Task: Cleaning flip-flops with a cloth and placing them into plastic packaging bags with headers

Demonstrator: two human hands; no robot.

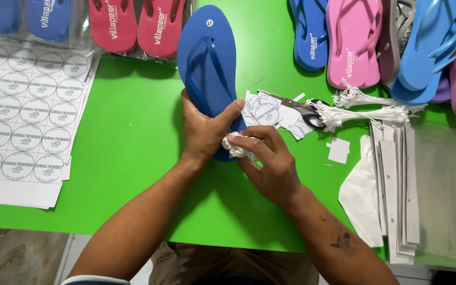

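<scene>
Nearest the camera, the right hand (270, 163) pinches a small crumpled white wad (236, 146) against the heel of a blue flip-flop (207, 68), while the left hand (204, 129) clamps that heel, thumb across the sole. The sandal lies mid-bench (127, 137), toe pointing far. It looks like wiping the heel; steady grip and light pressure seem needed. Scissors (302, 108) and round cut labels (262, 111) lie just right.

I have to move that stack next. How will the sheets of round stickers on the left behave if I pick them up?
The sticker sheets look thin and flat, so probably floppy, sagging when lifted by one edge. They lie as a loose stack with offset edges, so they may slide apart. Likely light on the green table.
</scene>
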